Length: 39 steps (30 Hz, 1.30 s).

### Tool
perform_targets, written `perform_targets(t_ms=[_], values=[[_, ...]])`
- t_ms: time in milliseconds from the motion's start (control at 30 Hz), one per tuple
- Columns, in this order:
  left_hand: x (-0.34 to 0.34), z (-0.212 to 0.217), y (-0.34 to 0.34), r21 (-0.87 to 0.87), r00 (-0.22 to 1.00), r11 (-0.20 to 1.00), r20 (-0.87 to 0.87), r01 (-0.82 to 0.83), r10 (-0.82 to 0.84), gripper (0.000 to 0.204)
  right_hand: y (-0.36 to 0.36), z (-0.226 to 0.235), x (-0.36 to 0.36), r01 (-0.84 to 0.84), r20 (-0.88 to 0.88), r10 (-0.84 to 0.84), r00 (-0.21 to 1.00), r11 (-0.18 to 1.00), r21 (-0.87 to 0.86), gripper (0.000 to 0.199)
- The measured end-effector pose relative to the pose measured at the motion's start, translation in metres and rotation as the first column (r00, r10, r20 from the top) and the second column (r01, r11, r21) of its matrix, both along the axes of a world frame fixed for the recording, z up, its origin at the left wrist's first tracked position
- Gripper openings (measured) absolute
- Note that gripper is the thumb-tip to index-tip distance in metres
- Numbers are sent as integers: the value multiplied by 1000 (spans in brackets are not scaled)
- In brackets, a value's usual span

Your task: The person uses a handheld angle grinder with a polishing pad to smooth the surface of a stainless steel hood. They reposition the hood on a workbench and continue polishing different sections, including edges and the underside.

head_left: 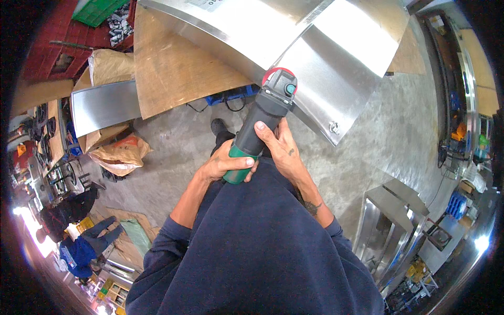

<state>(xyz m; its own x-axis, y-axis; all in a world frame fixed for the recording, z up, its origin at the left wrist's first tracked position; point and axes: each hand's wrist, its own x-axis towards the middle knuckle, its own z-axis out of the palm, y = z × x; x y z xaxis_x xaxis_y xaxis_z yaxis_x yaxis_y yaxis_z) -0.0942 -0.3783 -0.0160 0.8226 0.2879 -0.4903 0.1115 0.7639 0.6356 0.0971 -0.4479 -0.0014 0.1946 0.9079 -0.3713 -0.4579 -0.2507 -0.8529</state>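
L grip (229, 164) & R grip (282, 149) wrapped rnd grinder (269, 106); red disc (285, 69) mostly hidden, sheet (336, 89) contact unclear.

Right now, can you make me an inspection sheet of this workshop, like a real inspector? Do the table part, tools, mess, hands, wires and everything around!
Surface: brown board, partly covered by shiny metal piece.
Job's things: grinder with red-edged disc; whether it touches the metal, cannot tell.
Clutter: crumpled brown sack on the left.
Hands: left hand grips the grinder's green end; right hand holds its dark body.
Cables: dark cable loops below the board.
Surroundings: grey floor, person in blue at lower left.
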Motion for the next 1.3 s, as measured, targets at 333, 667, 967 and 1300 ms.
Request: perform_targets(t_ms=[333,667,967,1300], values=[[0,4,1,-12,1000,1000,4,5,-5,51,1,6,-1,3,9,-2,1000,1000,-24,78],[-6,13,4,71,997,994,-20,80,-79,59,-2,17,-5,6,52,-9,999,999,54,71],[40,23,-9,629,996,775,-89,57,-1,118,8,45,15,56,215,-64,974,997,43,53],[31,1,-24,327,998,944,24,41,-51,90,22,58,45,-305,647,417,638,909,-285,84]])
